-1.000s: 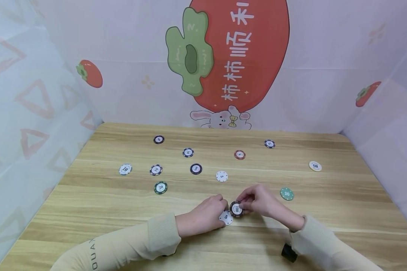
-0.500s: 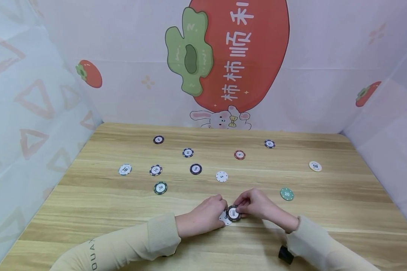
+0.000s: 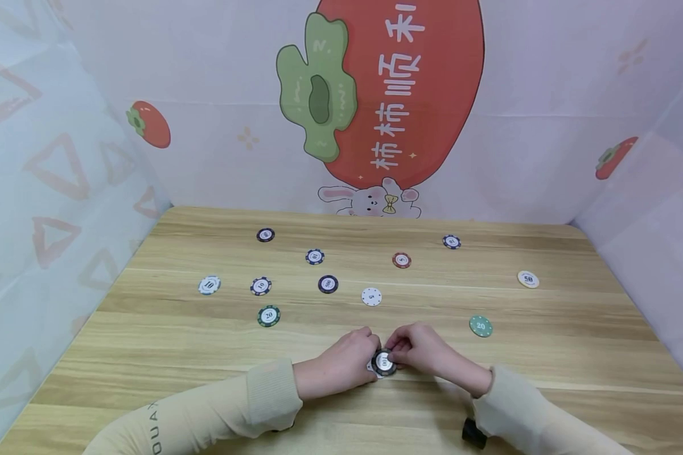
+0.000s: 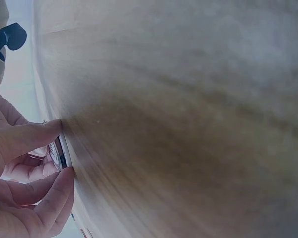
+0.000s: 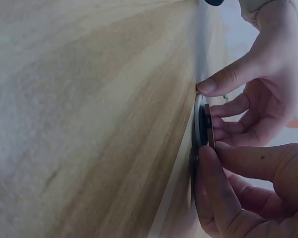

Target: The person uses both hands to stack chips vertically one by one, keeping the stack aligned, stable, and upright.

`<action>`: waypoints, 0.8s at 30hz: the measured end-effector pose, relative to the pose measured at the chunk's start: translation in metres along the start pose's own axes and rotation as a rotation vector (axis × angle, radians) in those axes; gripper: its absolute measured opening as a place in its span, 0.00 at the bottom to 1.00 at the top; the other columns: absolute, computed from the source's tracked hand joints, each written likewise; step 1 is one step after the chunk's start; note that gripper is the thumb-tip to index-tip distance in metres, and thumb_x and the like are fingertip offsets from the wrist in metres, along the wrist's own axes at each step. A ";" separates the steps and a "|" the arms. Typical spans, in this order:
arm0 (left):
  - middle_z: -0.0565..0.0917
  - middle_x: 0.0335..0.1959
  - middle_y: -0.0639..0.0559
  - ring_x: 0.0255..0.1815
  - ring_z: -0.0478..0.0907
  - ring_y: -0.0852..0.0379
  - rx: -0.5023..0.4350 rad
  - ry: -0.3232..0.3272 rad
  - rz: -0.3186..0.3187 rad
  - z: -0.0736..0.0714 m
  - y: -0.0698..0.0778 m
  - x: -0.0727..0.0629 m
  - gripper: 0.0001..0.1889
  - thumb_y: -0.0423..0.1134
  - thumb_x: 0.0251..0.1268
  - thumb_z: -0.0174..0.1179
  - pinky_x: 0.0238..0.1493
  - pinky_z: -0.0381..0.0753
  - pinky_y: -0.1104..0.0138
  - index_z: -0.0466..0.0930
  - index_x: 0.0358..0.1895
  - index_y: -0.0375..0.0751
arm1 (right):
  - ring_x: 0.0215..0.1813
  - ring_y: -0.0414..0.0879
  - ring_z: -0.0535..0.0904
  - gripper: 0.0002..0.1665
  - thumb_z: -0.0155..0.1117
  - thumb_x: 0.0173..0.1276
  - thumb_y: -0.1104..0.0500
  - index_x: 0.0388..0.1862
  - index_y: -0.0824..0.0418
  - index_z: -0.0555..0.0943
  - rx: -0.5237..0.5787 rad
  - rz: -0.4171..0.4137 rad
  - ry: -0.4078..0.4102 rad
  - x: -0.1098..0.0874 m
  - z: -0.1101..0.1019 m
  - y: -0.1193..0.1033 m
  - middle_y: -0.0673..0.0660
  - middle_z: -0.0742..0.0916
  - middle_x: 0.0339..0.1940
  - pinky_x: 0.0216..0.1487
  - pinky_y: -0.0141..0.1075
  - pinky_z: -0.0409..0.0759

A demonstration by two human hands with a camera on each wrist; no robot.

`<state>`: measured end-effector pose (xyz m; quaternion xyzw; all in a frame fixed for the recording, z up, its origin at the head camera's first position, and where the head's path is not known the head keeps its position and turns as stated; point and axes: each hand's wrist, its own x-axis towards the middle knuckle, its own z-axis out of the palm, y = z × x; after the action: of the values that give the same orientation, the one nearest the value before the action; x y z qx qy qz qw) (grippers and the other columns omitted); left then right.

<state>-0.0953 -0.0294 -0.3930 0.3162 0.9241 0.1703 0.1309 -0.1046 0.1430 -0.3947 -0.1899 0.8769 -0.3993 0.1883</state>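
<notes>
My left hand (image 3: 341, 363) holds the edge of a white poker chip (image 3: 380, 376) between thumb and fingers, low at the tabletop. Most of that chip is covered by a black poker chip (image 3: 384, 362) marked 100. My right hand (image 3: 424, 349) pinches the black chip from its right side, thumb on its face. In the right wrist view the black chip (image 5: 210, 126) stands slightly tilted over the white chip (image 5: 198, 116); whether they touch fully I cannot tell. The left wrist view shows the white chip's edge (image 4: 64, 148) between my left thumb and finger.
Several other poker chips lie flat and spread about the wooden table (image 3: 165, 354). Nearest are a white 5 chip (image 3: 371, 297), a green 20 chip (image 3: 480, 326) and a dark green 20 chip (image 3: 269, 316). A printed cloth wall (image 3: 216, 164) stands behind.
My right hand has moved left and slightly down with the black 100 chip, from beside the white chip to over it. My left hand has stayed in place.
</notes>
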 end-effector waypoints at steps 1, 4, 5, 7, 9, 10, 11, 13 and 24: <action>0.71 0.28 0.56 0.27 0.67 0.65 -0.001 0.001 0.002 0.000 0.000 0.000 0.15 0.36 0.42 0.70 0.30 0.69 0.76 0.77 0.36 0.38 | 0.27 0.38 0.74 0.04 0.65 0.54 0.69 0.30 0.67 0.81 -0.003 0.001 0.002 0.000 0.001 0.000 0.51 0.81 0.23 0.27 0.28 0.74; 0.71 0.27 0.56 0.28 0.66 0.65 0.001 0.010 0.009 0.000 0.000 0.000 0.15 0.36 0.42 0.70 0.30 0.69 0.76 0.77 0.35 0.38 | 0.27 0.38 0.74 0.04 0.65 0.54 0.69 0.30 0.66 0.80 -0.010 -0.001 0.011 0.000 0.002 0.000 0.51 0.81 0.23 0.27 0.28 0.74; 0.71 0.27 0.56 0.27 0.66 0.65 0.001 0.014 0.010 0.001 0.000 0.000 0.15 0.36 0.41 0.70 0.29 0.69 0.76 0.77 0.35 0.38 | 0.27 0.38 0.74 0.04 0.65 0.53 0.69 0.30 0.66 0.80 -0.009 -0.003 0.013 0.000 0.003 0.000 0.51 0.81 0.23 0.27 0.28 0.74; 0.71 0.27 0.56 0.27 0.66 0.65 0.003 0.024 0.013 0.001 -0.001 0.000 0.14 0.35 0.41 0.69 0.29 0.68 0.76 0.77 0.34 0.39 | 0.27 0.39 0.74 0.04 0.65 0.53 0.69 0.30 0.66 0.80 -0.012 -0.008 0.016 0.001 0.003 0.001 0.51 0.81 0.22 0.27 0.28 0.74; 0.70 0.26 0.56 0.27 0.66 0.65 0.010 0.033 0.019 0.001 -0.001 0.000 0.14 0.35 0.41 0.69 0.28 0.68 0.76 0.77 0.33 0.39 | 0.27 0.39 0.74 0.04 0.65 0.53 0.70 0.30 0.66 0.80 -0.015 -0.011 0.015 0.002 0.004 0.001 0.50 0.81 0.22 0.27 0.28 0.74; 0.70 0.26 0.56 0.27 0.66 0.65 0.013 0.037 0.022 0.001 -0.001 0.000 0.14 0.35 0.41 0.69 0.28 0.68 0.76 0.77 0.33 0.39 | 0.27 0.39 0.75 0.04 0.64 0.53 0.69 0.30 0.66 0.80 -0.013 -0.010 0.014 0.002 0.004 0.001 0.50 0.81 0.23 0.27 0.28 0.74; 0.70 0.26 0.56 0.26 0.66 0.65 0.016 0.040 0.025 0.002 -0.001 0.000 0.14 0.36 0.41 0.69 0.28 0.68 0.76 0.77 0.33 0.38 | 0.27 0.39 0.75 0.04 0.64 0.53 0.69 0.30 0.66 0.80 -0.012 -0.009 0.012 0.002 0.005 0.001 0.50 0.81 0.23 0.27 0.28 0.74; 0.70 0.26 0.56 0.27 0.66 0.65 0.019 0.041 0.028 0.002 -0.001 0.000 0.15 0.36 0.41 0.69 0.29 0.68 0.76 0.77 0.34 0.38 | 0.26 0.39 0.75 0.04 0.64 0.53 0.69 0.30 0.66 0.80 -0.008 -0.011 0.010 0.002 0.005 0.001 0.50 0.81 0.23 0.27 0.28 0.74; 0.70 0.28 0.56 0.28 0.66 0.65 0.012 0.026 0.029 0.000 -0.001 -0.001 0.15 0.36 0.42 0.70 0.30 0.68 0.76 0.77 0.35 0.38 | 0.25 0.39 0.74 0.04 0.65 0.52 0.68 0.28 0.66 0.80 -0.023 -0.001 0.030 0.002 0.008 -0.002 0.50 0.80 0.21 0.26 0.28 0.74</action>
<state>-0.0947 -0.0309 -0.3935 0.3283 0.9220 0.1704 0.1146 -0.1024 0.1356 -0.3987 -0.1866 0.8840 -0.3922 0.1729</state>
